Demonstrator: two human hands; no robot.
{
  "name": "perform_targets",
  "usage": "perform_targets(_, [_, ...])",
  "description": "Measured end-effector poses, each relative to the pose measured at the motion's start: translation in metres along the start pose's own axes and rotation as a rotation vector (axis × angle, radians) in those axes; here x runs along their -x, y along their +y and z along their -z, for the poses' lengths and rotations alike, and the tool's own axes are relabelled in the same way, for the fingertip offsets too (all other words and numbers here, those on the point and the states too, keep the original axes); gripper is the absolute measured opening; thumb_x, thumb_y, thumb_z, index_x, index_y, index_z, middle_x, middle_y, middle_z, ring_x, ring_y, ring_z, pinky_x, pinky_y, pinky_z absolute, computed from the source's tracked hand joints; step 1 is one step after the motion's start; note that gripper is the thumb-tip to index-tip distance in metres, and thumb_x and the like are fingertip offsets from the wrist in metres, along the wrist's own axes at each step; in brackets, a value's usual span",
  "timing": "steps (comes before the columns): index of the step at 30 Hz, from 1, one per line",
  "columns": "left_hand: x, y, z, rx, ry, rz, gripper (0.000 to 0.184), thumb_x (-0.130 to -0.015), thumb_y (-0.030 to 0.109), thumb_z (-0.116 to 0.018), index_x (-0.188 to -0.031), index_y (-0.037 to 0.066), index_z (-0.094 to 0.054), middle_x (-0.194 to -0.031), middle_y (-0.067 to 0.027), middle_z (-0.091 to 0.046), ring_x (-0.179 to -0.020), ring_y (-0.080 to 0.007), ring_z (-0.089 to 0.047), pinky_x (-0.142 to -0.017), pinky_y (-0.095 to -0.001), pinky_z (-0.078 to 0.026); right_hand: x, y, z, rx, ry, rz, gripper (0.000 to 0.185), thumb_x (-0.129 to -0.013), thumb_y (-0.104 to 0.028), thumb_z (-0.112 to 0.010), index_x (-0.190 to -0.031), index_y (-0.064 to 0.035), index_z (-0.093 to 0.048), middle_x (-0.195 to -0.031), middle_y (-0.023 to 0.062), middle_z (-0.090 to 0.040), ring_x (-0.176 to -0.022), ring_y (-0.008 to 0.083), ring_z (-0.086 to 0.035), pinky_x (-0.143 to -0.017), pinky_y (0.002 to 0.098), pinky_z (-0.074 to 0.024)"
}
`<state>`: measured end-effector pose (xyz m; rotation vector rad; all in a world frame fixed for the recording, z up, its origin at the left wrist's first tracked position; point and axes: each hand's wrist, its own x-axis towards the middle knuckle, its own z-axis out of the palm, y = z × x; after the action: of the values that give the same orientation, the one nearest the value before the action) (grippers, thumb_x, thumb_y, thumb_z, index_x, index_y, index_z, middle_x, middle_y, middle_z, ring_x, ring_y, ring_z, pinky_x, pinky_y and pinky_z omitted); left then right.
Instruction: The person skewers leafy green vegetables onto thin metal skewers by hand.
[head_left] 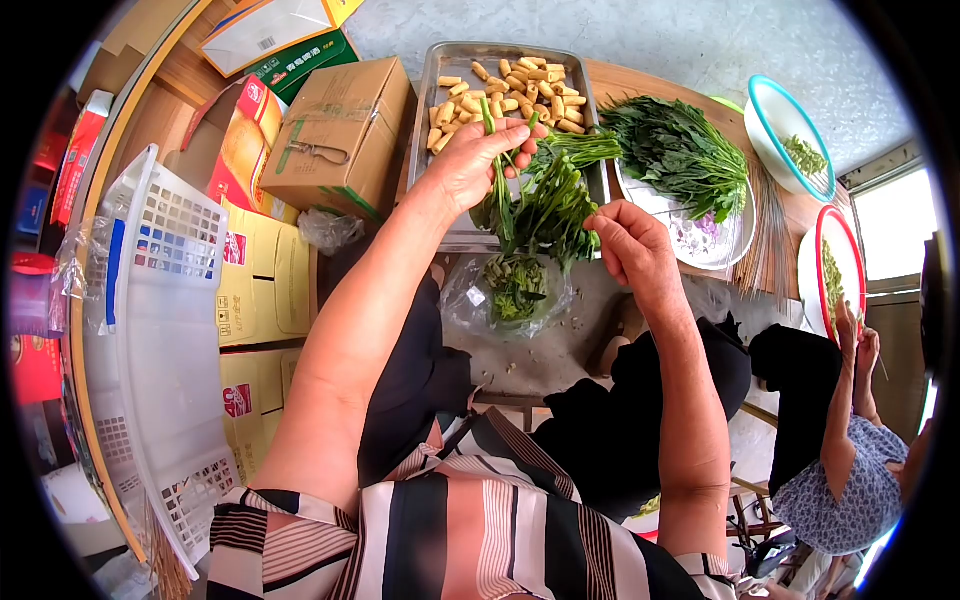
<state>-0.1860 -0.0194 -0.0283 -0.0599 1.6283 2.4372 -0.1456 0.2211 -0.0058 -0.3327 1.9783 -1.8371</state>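
My left hand (483, 160) is closed round green stems, whose leaves (499, 212) hang down below it. Beside it, my right hand (632, 245) has thumb and finger pinched at the edge of a dark leafy bunch (556, 205); what lies between the fingertips is too small to name. Behind the hands, a metal tray (432, 75) holds short tan pieces (545, 90) and some greens. Under the hands, a clear plastic bag (462, 300) contains leafy bits (515, 285). To the right, a large bundle of greens (680, 145) rests over a white basin (745, 235).
Cardboard boxes (335, 130) and yellow cartons (262, 270) stand left, beside a white plastic crate (165, 350). Thin sticks (765, 220) lie on the table's right. Beyond are a blue-rimmed bowl (770, 120) and a red-rimmed basin (812, 265). Another person (840, 470) sits at far right.
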Motion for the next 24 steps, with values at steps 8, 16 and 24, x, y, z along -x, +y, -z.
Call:
perform_targets(8, [0.001, 0.002, 0.003, -0.060, -0.022, -0.027, 0.020, -0.090, 0.022, -0.061, -0.100, 0.005, -0.066, -0.079, 0.0034, -0.059, -0.071, -0.0063, -0.051, -0.061, -0.0219, -0.035, 0.001, 0.000, 0.000, -0.001, -0.001, -0.011, 0.017, -0.094, -0.018, -0.054, -0.088, -0.0030, -0.060, -0.053, -0.0063, -0.041, -0.045, 0.0020, -0.033, -0.042, 0.0193, -0.0252])
perform_targets(16, [0.005, 0.007, 0.008, -0.104, -0.120, -0.014, 0.021, -0.089, 0.023, -0.061, -0.098, 0.004, -0.066, -0.077, 0.0040, -0.058, -0.070, -0.0058, -0.050, -0.059, -0.0219, -0.033, 0.002, 0.003, 0.001, -0.026, 0.000, -0.012, 0.015, -0.093, -0.016, -0.056, -0.086, -0.0028, -0.060, -0.053, -0.0061, -0.043, -0.043, 0.0018, -0.034, -0.040, 0.0193, -0.0246])
perform_targets(24, [0.008, 0.003, 0.007, -0.155, -0.213, 0.045, 0.020, -0.089, 0.022, -0.062, -0.098, 0.005, -0.066, -0.078, 0.0032, -0.058, -0.072, -0.0059, -0.050, -0.059, -0.0214, -0.035, 0.000, 0.003, -0.001, -0.011, -0.024, -0.012, 0.018, -0.094, -0.019, -0.055, -0.088, -0.0031, -0.060, -0.052, -0.0063, -0.041, -0.043, 0.0016, -0.032, -0.040, 0.0189, -0.0235])
